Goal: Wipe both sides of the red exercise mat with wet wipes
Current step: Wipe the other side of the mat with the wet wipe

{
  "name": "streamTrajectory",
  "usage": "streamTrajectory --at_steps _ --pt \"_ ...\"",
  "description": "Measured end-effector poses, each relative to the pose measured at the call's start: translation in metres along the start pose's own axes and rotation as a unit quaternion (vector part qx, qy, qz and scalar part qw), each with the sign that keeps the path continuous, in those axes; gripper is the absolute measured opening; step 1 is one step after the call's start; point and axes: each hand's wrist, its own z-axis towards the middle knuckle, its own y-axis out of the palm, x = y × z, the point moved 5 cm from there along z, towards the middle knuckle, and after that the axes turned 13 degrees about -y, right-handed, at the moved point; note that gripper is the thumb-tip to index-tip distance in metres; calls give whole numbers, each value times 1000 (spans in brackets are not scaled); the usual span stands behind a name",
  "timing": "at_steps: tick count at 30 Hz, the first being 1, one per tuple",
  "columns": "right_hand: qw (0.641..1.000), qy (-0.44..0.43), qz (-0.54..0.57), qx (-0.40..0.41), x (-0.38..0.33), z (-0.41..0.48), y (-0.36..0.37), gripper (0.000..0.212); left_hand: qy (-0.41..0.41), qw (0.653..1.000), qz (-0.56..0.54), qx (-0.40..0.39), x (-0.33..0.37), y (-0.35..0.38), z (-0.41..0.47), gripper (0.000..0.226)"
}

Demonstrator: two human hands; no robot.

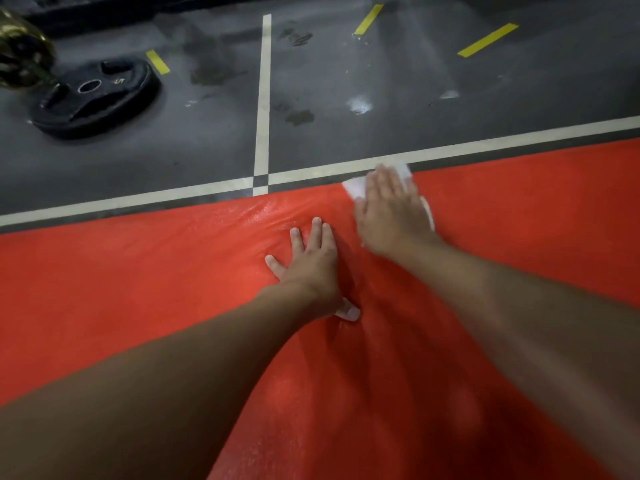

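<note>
The red exercise mat (121,278) lies flat on the floor and fills the lower half of the head view. My left hand (311,261) rests flat on the mat near its middle, fingers straight and spread. A small white scrap (349,312) shows under its thumb side. My right hand (391,209) presses a white wet wipe (356,187) flat against the mat at its far edge, fingers straight. The wipe sticks out beyond the fingertips and on the right side of the hand. A wet sheen marks the mat just left of the wipe.
Beyond the mat is a dark grey gym floor with cream lines (262,98) and yellow tape marks (486,40). A black weight plate (93,97) lies at the far left beside a brass-coloured object (20,50). Damp patches mark the floor.
</note>
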Motion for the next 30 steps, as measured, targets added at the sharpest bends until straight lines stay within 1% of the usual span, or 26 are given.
streamTrajectory --at_steps 1,2,3,4,5,7,8,9,10,12,13,14,16,17,18,19,20,22,23,24,26,27,28,29,30 --pt "998 -64 -17 0 -18 -8 5 63 0 1000 -8 5 -1 -1 0 153" --pt "988 -147 -37 -11 -30 -21 9 66 -3 1000 -17 9 -3 -1 0 154" --pt "977 -205 -53 -39 -31 -31 10 72 -6 1000 -27 15 -6 -1 -1 156" --pt "970 -230 -54 -50 -20 -32 7 78 -12 999 -33 24 -8 -1 -1 157" --pt "976 -206 -48 -47 -5 -26 2 80 -16 999 -36 31 -9 -1 0 157" --pt "998 -50 -16 -38 23 -18 -4 69 -16 999 -34 36 -11 0 0 157" --pt "1000 -5 -10 -29 17 -18 -4 65 -15 999 -34 39 -12 2 1 156" --pt "1000 -13 -14 -21 0 -20 0 65 -14 999 -33 38 -12 2 0 155" --pt "997 -72 -33 -12 -22 -25 7 67 -10 999 -37 34 -10 0 -1 152" --pt "973 -212 -79 -43 -48 -43 19 71 -2 998 -46 37 -10 -5 -3 146" --pt "966 -240 -86 -49 -43 -44 17 67 4 998 -44 43 -13 -7 -5 146" --pt "972 -217 -81 -41 -30 -39 10 63 18 998 -30 43 -17 -5 -10 146" --pt "997 -66 -32 -18 7 -27 -1 58 57 997 8 46 -28 11 -22 148" --pt "1000 -14 -14 -9 12 -27 -2 58 72 996 18 47 -34 21 -31 148" --pt "1000 0 -4 -9 4 -30 -1 58 83 995 18 50 -36 29 -39 148" --pt "1000 -21 -10 2 -15 -37 4 59 83 995 16 56 -41 34 -43 146" --pt "997 -75 -24 7 -37 -46 8 61 79 995 12 64 -43 34 -41 145" --pt "982 -189 -14 -28 -57 -69 14 64 81 995 10 53 -39 31 -41 143" --pt "976 -213 -12 -44 -53 -70 11 62 81 995 5 55 -38 30 -41 143" --pt "979 -198 -14 -39 -41 -64 6 59 81 995 1 61 -39 29 -40 143" --pt "997 -80 -10 -13 -18 -53 1 58 82 995 -2 61 -39 31 -40 143" --pt "1000 -27 -5 -10 -19 -53 3 59 81 995 -2 63 -39 32 -41 142" --pt "1000 -11 -5 -11 -32 -57 7 60 80 995 -5 66 -39 32 -41 141" --pt "999 -43 -10 -7 -51 -62 12 62 80 995 -12 65 -38 31 -41 140" --pt "994 -111 -13 -10 -69 -73 17 64 83 994 -21 63 -37 29 -42 138"
